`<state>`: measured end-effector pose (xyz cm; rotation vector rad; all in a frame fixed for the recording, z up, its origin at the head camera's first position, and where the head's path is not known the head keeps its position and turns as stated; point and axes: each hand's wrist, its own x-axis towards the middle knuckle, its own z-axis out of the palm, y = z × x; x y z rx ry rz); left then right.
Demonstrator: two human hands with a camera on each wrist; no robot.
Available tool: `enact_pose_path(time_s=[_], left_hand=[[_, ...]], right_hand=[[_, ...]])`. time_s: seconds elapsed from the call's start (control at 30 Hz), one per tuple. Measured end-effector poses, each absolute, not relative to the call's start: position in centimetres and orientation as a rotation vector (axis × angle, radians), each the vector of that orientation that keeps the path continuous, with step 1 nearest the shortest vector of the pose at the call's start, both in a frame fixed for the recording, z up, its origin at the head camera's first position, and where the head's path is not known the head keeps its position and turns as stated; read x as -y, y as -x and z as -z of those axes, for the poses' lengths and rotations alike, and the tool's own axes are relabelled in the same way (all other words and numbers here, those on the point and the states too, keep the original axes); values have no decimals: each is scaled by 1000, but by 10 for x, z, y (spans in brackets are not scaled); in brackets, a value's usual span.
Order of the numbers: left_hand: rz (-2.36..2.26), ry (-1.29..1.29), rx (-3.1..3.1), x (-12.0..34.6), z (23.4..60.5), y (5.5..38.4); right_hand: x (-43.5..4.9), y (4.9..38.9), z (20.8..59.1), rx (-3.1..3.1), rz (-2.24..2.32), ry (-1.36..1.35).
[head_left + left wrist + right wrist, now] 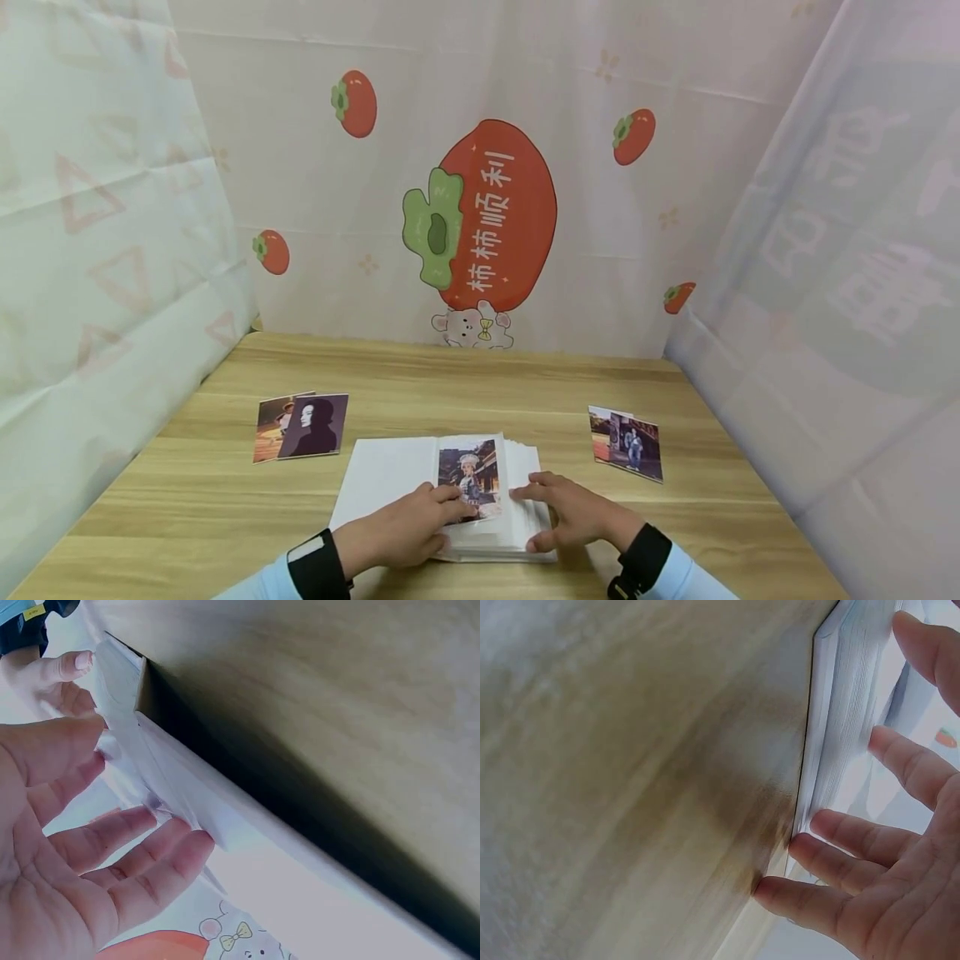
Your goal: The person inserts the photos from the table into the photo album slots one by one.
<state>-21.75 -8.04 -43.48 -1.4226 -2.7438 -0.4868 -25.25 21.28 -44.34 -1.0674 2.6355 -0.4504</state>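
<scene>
A white photo album (pixel 386 473) lies opened on the table, its cover flat at the left and a thick stack of pages at the right. In a page near the fold is a photo (pixel 486 468) of a figure in a pale hat. My left hand (pixel 405 523) rests over this photo's lower left part, fingers extended and partly covering it. At the album's right edge, my right hand (pixel 579 510) touches the pages with spread fingers. In the right wrist view its fingertips (pixel 825 819) lie along the album's side.
Two overlapping photos (pixel 318 425) lie on the wooden table (pixel 465 375) left of the album. Another overlapping pair (pixel 634 446) lies to its right. Behind the table hangs a white cloth (pixel 300 175) printed with persimmons, and cloth also borders both sides.
</scene>
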Motion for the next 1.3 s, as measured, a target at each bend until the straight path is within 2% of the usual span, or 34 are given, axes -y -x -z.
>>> enact_pose_path(time_s=[0.3,0.7,1.03,1.3], left_hand=[[565,1354,2774,80,433,213],[789,1070,2689,86,434,197],[730,954,2548,94,428,196],[825,656,2483,110,421,192]], right_hand=[[-212,251,441,-2640,469,1029],[-212,250,441,-2627,511,992],[-213,251,442,-2607,539,988],[-214,251,444,-2595,550,972]])
